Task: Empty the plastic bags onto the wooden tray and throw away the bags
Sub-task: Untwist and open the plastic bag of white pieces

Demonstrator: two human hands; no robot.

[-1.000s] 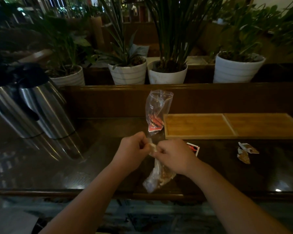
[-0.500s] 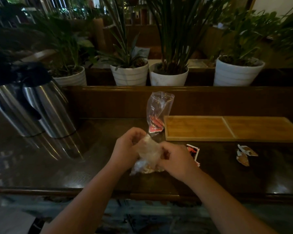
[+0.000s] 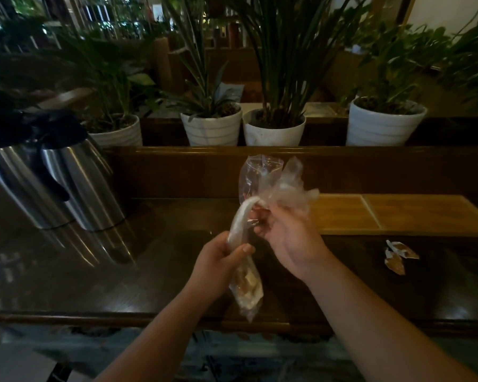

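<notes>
The dark wooden surface carries everything inspected here; positions are given relative to the wooden tray, which lies at the back right of it against the raised ledge.

The tray is a flat, two-compartment board. Both compartments appear bare where visible; its left end is hidden behind the raised plastic. Well to the left of the tray stand two steel flasks. Behind the tray, beyond the ledge, is a row of white plant pots.

Just left of the tray's left end, a second plastic bag stands upright against the ledge, partly hidden; its contents cannot be made out.

In front of the tray's left end, lifted off the surface, is the held plastic bag, twisted at the neck, with pale brown contents in its hanging lower end.

The left hand is closed around the bag's twisted middle. The right hand is pinched on the neck, the loose crumpled top flaring above it.

In front of the tray's right half lie two small loose packets.

Judgement: the task is at an early stage. The held bag is being opened, nothing is seen on the tray, and both bags remain to be emptied and discarded.
</notes>
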